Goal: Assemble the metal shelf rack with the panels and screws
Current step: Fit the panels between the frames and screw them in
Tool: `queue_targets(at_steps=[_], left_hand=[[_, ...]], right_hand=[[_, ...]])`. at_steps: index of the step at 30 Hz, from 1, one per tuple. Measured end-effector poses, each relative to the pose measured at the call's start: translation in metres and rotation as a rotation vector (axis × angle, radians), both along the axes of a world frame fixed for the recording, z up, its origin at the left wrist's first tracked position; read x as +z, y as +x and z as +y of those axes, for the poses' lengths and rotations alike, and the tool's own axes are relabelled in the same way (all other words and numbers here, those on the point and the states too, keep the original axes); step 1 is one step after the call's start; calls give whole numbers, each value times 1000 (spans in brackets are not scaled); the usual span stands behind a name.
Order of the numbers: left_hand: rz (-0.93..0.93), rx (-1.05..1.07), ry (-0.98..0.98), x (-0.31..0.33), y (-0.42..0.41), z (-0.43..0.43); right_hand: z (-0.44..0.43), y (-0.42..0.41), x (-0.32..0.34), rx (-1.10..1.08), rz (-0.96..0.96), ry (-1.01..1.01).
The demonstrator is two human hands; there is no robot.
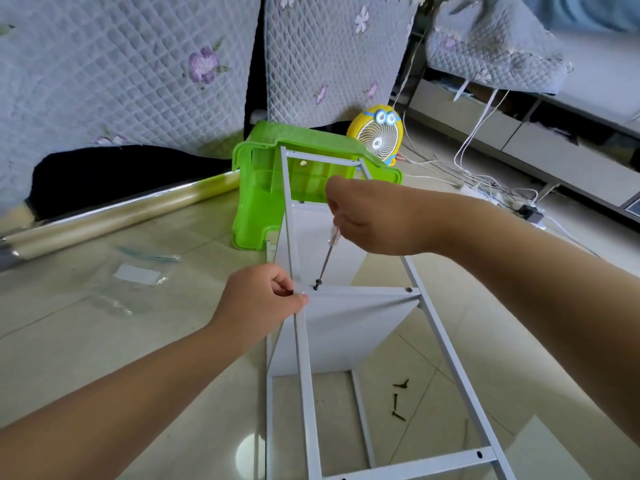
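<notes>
Pale grey metal makes up the rack point(306, 375), which lies on its side on the tiled floor point(104, 341). Its long rails run from the bottom edge of the view up to a green plastic stool point(256, 209) tipped over at the far end. 2 white panels sit in the frame: the nearer panel point(346, 327) hangs below a crossbar point(363, 291), and the farther panel point(311, 237) stands beyond it. The left hand point(263, 296) pinches the left rail just where the crossbar meets it, thumb and forefinger pressed onto the metal and the other fingers curled in. The right hand point(367, 216) holds a screwdriver point(329, 251) by its clear handle. Its fingers seem to be wrapped round the handle, though the back of the hand hides most of them. The shaft slants down and to the left, with its tip on a dark screw point(316, 285) at the left end of the crossbar. A second screw point(408, 290) sits in the right end. 3 loose screws point(395, 401) lie on the tiles between the rails, nearer the viewer. Left of the rack are a clear plastic bag point(138, 271) and a roll of shiny film point(121, 209). A yellow fan point(375, 133) stands behind the stool, with white cables point(485, 188) to its right and a quilted floral cover point(121, 81) behind.
</notes>
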State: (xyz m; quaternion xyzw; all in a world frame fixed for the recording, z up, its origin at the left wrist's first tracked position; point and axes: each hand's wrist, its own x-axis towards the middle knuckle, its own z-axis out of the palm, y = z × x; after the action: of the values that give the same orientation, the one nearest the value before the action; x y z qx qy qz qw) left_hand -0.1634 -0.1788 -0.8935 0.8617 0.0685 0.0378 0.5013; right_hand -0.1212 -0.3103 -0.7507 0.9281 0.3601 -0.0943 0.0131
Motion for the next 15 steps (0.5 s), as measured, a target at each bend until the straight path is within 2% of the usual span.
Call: queue_targets(at_steps=[4,9,15], left_hand=[[0,-16,14,1,1,2],[-7,-23,32,2,-1,3],[-14,-18,47,-1,-2,1]], right_hand=[[-5,3,7,36,-73,-12],[5,0,8,27,-220,-193],[11,0,7,-95,-243,-237]])
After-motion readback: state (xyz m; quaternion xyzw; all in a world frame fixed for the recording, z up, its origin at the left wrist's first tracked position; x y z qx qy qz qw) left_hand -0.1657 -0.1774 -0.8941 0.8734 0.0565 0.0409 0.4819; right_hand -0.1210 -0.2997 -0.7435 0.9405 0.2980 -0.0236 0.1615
